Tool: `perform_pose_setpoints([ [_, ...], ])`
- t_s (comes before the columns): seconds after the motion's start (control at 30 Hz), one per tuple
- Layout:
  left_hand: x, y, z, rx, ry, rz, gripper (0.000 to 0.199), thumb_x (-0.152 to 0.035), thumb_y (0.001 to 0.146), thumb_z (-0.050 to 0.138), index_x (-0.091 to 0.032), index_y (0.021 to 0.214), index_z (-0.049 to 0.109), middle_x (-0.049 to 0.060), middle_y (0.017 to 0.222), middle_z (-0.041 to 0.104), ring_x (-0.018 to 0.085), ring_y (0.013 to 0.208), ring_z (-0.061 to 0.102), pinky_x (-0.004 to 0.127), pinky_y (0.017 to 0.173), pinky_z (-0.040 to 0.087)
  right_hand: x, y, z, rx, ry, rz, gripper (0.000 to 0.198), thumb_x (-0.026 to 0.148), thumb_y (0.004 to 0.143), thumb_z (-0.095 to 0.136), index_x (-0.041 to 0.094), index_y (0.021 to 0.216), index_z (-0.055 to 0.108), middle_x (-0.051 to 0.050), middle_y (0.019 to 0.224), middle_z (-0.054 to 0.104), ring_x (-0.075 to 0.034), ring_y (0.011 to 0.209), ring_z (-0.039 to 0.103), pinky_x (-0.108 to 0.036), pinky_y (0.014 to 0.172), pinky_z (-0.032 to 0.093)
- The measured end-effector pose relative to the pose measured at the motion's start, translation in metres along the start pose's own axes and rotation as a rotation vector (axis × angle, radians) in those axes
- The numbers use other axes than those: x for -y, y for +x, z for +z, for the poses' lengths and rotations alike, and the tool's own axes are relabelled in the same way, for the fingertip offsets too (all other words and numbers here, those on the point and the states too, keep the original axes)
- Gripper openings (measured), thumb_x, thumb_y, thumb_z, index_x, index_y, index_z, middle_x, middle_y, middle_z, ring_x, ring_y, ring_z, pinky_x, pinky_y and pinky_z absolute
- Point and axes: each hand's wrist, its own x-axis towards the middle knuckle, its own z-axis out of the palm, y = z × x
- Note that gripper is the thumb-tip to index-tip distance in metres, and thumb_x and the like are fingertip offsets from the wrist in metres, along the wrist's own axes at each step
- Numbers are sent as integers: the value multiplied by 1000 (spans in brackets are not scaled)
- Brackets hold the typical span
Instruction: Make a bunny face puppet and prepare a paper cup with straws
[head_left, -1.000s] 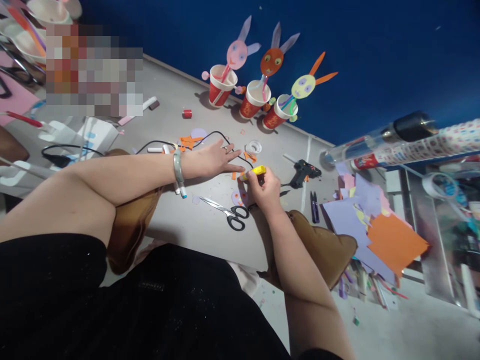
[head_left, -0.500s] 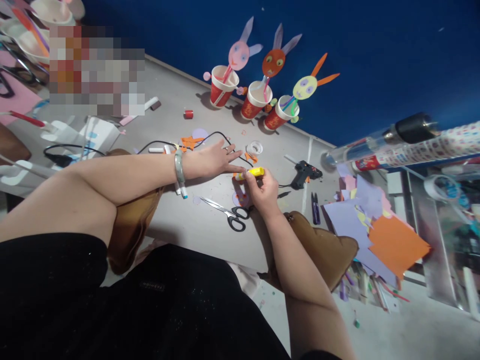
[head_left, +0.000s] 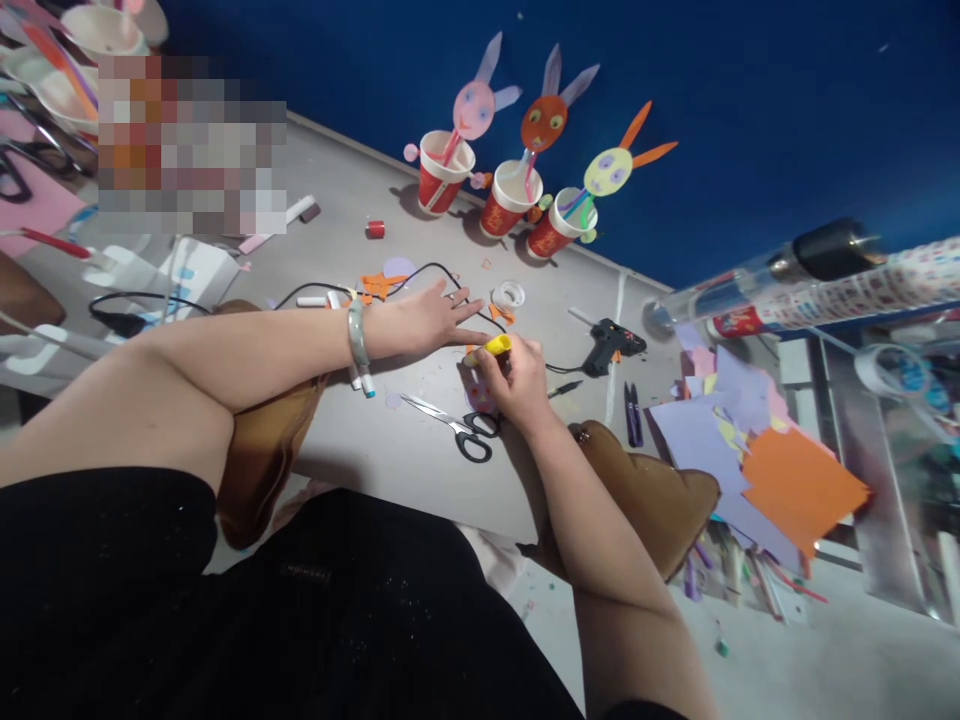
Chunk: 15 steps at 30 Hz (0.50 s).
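Note:
My right hand [head_left: 523, 383] is closed on a stubby yellow pen-like tube [head_left: 498, 345]; its exact kind is unclear. Under it, partly covered by my fingers, lies a purple paper disc [head_left: 477, 395] with small orange marks. My left hand [head_left: 429, 322] lies palm down with fingers spread, and its index fingertip reaches close to the yellow tube. Just below the disc rest black-handled scissors [head_left: 465, 435]. Orange paper scraps [head_left: 381, 287] and a roll of clear tape [head_left: 509, 296] lie beyond my left hand, alongside a black cable.
Three red cups [head_left: 504, 212] with paper rabbit heads stand along the blue wall. A black glue gun [head_left: 607, 347] and purple thread snips [head_left: 634, 415] lie right, near orange paper [head_left: 802, 490] and purple sheets. White markers [head_left: 360, 372] lie beside my left wrist.
My right hand has shifted slightly left, and the yellow tube has turned more upright in its fingers. My left hand has hardly moved.

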Motion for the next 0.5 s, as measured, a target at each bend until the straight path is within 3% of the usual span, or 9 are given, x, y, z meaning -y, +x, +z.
perform_pose_setpoints([
  [0.1, 0, 1, 1, 14, 29, 4, 77, -16, 92, 56, -43, 161, 32, 8, 171, 31, 37, 152, 35, 54, 111, 37, 2, -2, -2, -87, 33, 79, 34, 54, 99, 51, 25, 82, 52, -2, 69, 61, -22, 75, 57, -38, 77, 45],
  [0.2, 0, 2, 2, 4, 44, 12, 79, -16, 91, 57, -42, 161, 31, 8, 170, 32, 37, 152, 35, 54, 110, 39, 3, -1, -2, -131, 35, 69, 32, 52, 100, 52, 24, 85, 55, -4, 76, 66, -22, 78, 59, -39, 79, 46],
  [0.33, -1, 2, 1, 17, 19, -17, 76, -17, 92, 54, -45, 160, 34, 4, 171, 32, 35, 153, 33, 53, 112, 37, 2, 2, 2, -68, 19, -6, 32, 50, 102, 49, 24, 85, 55, -2, 73, 66, -19, 70, 58, -41, 87, 44],
  [0.5, -1, 2, -2, 27, -33, -18, 73, -18, 92, 52, -42, 159, 36, 4, 171, 32, 34, 154, 32, 54, 115, 34, 0, 2, 4, 11, 26, 2, 35, 55, 100, 50, 25, 84, 53, 1, 64, 59, -19, 66, 53, -40, 82, 44],
])
